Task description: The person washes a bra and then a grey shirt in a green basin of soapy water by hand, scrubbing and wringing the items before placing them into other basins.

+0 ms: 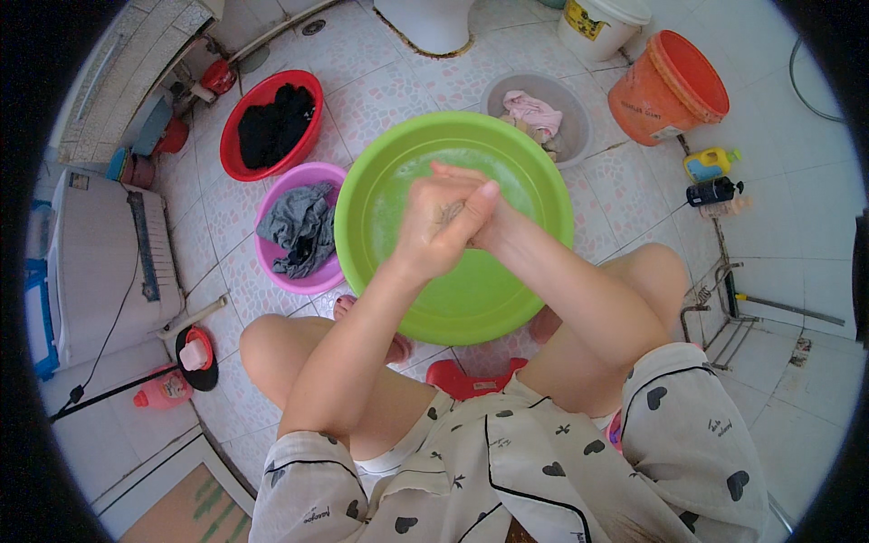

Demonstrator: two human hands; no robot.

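My left hand (434,227) and my right hand (492,217) are pressed together, fingers closed, above a large lime-green plastic basin (461,329). Between them shows a bit of a small greyish item (451,212), perhaps cloth; most of it is hidden by the fingers. A whitish film marks the basin's inside. Left of it, a pink-purple basin (299,282) holds grey and dark cloth (299,224). Beyond that, a red basin (227,146) holds black cloth (278,125). Behind the green basin's right side, a grey basin (577,129) holds pink cloth (533,112) and beige cloth.
An orange bucket (648,95), a white lidded bucket (597,27) and several bottles (709,192) stand along the right wall. A toilet base (428,24) is at the top. On the left stands a white appliance (102,265). A red plastic stool (468,385) shows beneath me.
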